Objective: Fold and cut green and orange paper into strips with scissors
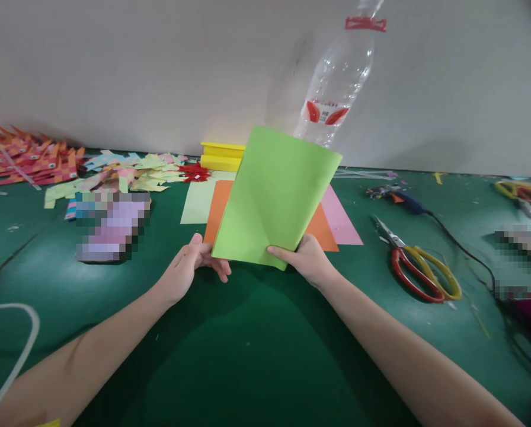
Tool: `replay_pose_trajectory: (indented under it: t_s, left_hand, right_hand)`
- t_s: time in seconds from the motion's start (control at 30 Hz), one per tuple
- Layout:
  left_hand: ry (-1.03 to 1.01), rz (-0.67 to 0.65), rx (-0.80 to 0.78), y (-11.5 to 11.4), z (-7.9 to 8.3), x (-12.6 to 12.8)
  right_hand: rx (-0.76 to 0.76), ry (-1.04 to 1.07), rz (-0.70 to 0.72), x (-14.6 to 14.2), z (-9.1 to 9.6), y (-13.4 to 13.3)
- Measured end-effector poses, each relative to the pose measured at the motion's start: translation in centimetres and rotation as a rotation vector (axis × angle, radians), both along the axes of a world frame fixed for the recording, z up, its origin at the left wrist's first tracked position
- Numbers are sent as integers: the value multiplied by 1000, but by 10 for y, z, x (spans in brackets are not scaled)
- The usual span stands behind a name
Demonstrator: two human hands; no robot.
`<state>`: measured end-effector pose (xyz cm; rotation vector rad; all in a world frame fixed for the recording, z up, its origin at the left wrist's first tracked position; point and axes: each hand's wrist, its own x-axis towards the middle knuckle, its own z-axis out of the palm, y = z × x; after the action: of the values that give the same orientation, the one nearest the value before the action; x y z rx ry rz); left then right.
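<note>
I hold a light green sheet of paper (274,196) up off the green table (256,356), tilted toward me, with a faint crease across it. My left hand (192,267) pinches its lower left corner. My right hand (303,258) grips the lower right edge, thumb on the front. Beneath the sheet lie an orange sheet (218,207), a pink sheet (343,222) and a pale yellow sheet (198,201) flat on the table.
Scissors with red and yellow handles (419,267) lie to the right, a glue gun (401,196) with its black cord behind them. A clear plastic bottle (339,77) stands at the wall beside yellow blocks (221,155). Paper scraps (127,172) and woven strips (29,157) lie at the left.
</note>
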<state>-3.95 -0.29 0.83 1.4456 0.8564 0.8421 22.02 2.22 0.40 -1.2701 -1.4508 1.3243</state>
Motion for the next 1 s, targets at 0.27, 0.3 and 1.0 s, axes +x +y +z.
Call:
replay_pose_trajectory:
  t_s: [0.27, 0.3, 1.0]
  left_hand:
    - [33, 27, 7, -2, 2, 2]
    - [32, 27, 7, -2, 2, 2]
    - [116, 49, 5, -4, 7, 4]
  right_hand:
    - [21, 13, 1, 0, -2, -1]
    - [21, 10, -1, 0, -2, -1]
    - [-12, 17, -2, 0, 2, -2]
